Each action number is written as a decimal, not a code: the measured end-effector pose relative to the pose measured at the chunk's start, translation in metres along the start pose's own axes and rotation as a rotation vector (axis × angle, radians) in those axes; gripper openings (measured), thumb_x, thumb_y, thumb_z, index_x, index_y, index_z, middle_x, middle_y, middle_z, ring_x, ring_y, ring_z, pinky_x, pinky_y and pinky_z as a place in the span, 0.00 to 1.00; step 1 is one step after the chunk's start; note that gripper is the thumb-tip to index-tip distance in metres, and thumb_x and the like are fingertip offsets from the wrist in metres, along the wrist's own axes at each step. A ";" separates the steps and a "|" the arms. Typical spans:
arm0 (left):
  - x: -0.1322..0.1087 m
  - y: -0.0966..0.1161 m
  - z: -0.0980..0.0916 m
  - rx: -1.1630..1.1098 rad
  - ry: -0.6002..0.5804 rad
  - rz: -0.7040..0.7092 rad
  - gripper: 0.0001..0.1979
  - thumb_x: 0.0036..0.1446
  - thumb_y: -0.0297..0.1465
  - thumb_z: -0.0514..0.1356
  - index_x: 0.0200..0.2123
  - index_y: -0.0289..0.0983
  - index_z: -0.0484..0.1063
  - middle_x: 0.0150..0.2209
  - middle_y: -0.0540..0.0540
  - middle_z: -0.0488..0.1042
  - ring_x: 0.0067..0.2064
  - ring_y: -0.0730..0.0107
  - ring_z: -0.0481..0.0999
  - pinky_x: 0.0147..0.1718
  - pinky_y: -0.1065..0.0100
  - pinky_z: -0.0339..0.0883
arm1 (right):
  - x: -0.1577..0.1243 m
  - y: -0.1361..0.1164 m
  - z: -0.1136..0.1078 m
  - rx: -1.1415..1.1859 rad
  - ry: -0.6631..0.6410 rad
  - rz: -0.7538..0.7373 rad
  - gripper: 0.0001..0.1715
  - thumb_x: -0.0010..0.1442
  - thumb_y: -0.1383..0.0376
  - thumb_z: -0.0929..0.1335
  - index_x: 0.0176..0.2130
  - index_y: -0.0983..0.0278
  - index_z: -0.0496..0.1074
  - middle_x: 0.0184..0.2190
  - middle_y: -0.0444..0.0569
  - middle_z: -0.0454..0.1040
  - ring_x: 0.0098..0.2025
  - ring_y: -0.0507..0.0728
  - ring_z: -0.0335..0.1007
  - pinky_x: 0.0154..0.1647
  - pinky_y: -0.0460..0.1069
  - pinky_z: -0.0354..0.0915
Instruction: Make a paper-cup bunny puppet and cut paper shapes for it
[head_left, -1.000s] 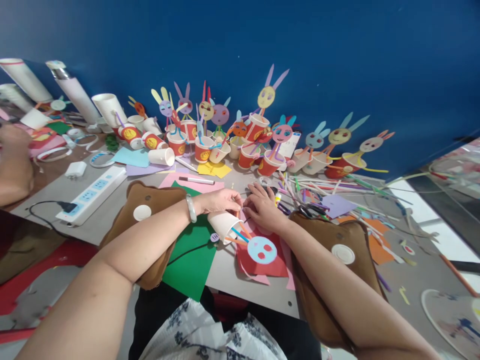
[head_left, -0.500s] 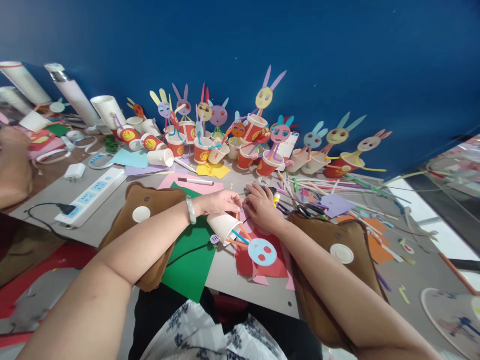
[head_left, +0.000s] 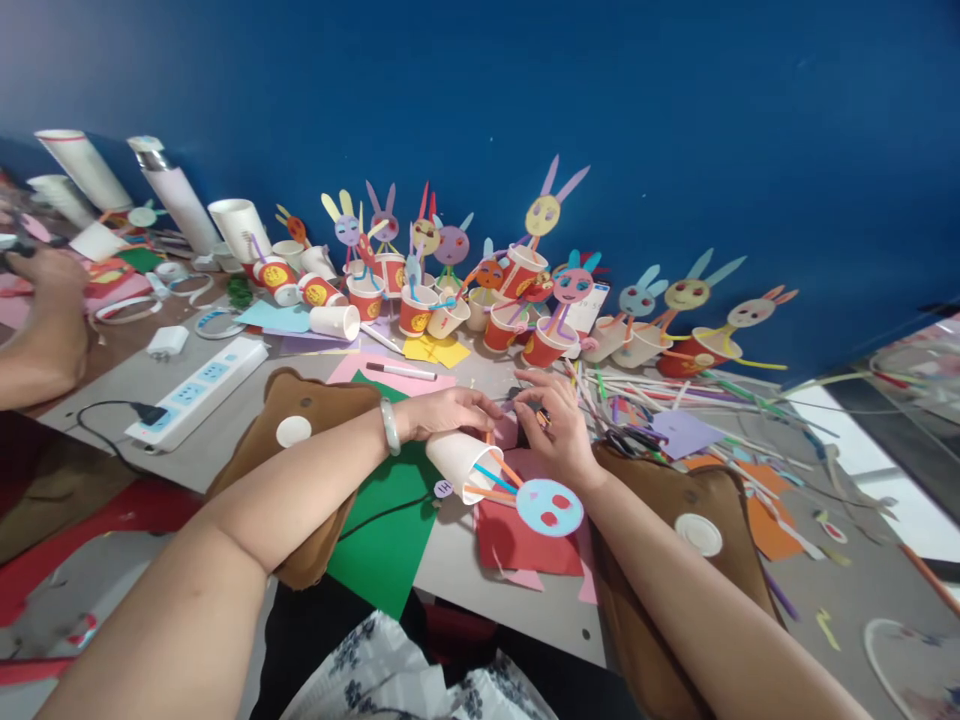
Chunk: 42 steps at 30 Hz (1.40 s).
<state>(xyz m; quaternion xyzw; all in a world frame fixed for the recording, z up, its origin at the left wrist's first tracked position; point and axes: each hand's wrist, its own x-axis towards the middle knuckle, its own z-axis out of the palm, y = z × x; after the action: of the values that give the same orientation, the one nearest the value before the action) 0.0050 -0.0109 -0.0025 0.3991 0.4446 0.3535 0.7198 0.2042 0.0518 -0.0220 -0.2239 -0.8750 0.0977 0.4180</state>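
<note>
1. Blue wall [head_left: 285, 80] fills the far side; before it, a cluttered grey surface [head_left: 450, 565] carries a long row of rabbit-eared paper-cup figures [head_left: 549, 345].

2. Near the middle, a white paper cup [head_left: 454, 462] lies on its side, mouth to the right. Orange and blue strips run out of its mouth to a pale blue disc [head_left: 550, 508] with red spots, which lies over a red sheet [head_left: 517, 545].

3. Left hand [head_left: 454, 412]: bent over the far side of the cup, fingers drawn together just above a short orange strip [head_left: 488, 437]. Whether this grip actually pinches the strip, I cannot tell.

4. Right hand [head_left: 559, 430]: just right of the other's fingertips, the upper fingers parted and lifted, thumb and forefinger close together. I cannot tell whether this grip has hold of anything.

5. My reading: the step in hand is working at the short orange strip beside the cup. What comes next probably calls for a steady left hand and light right fingertips, since such a cup could roll or dent.

6. Left of the cup lies a green sheet [head_left: 390, 520]; farther off, a marker [head_left: 401, 372].
</note>
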 end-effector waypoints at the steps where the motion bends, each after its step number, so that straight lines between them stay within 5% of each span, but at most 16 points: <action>1: 0.000 0.000 0.001 -0.045 -0.010 -0.004 0.17 0.42 0.28 0.72 0.37 0.33 0.72 0.28 0.46 0.79 0.28 0.71 0.77 0.31 0.69 0.67 | 0.000 -0.001 -0.001 0.003 0.022 -0.031 0.02 0.64 0.67 0.65 0.38 0.61 0.68 0.49 0.57 0.75 0.51 0.63 0.70 0.54 0.62 0.62; 13: -0.003 0.006 -0.002 -0.190 -0.091 0.005 0.15 0.39 0.27 0.75 0.32 0.31 0.77 0.29 0.46 0.79 0.30 0.71 0.77 0.35 0.69 0.67 | -0.001 -0.008 -0.005 -0.158 0.131 -0.346 0.09 0.61 0.71 0.68 0.40 0.58 0.68 0.46 0.51 0.78 0.49 0.60 0.73 0.55 0.62 0.64; 29: -0.001 0.005 -0.009 -0.156 -0.077 0.041 0.19 0.37 0.31 0.76 0.32 0.30 0.74 0.27 0.48 0.76 0.28 0.73 0.74 0.32 0.70 0.64 | -0.008 -0.007 -0.016 -0.282 -0.057 -0.508 0.13 0.63 0.68 0.67 0.48 0.58 0.71 0.52 0.53 0.76 0.57 0.61 0.67 0.59 0.62 0.61; 37: 0.000 0.003 -0.008 -0.080 -0.034 0.092 0.18 0.39 0.35 0.74 0.29 0.32 0.72 0.25 0.49 0.75 0.25 0.74 0.73 0.29 0.71 0.63 | -0.005 -0.009 -0.013 -0.235 -0.017 -0.485 0.14 0.62 0.69 0.67 0.48 0.59 0.71 0.50 0.55 0.75 0.55 0.63 0.69 0.57 0.64 0.62; 42: 0.000 0.003 -0.003 -0.050 0.041 0.142 0.15 0.42 0.34 0.72 0.29 0.34 0.71 0.25 0.48 0.76 0.25 0.73 0.74 0.28 0.71 0.64 | -0.003 -0.009 -0.008 -0.057 0.139 -0.150 0.16 0.62 0.70 0.65 0.49 0.59 0.67 0.44 0.53 0.76 0.48 0.62 0.71 0.49 0.61 0.67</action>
<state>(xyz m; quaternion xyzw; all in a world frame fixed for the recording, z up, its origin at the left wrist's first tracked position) 0.0017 -0.0084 -0.0011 0.4043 0.4210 0.4225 0.6934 0.2096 0.0421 -0.0155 -0.1760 -0.8607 0.0255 0.4770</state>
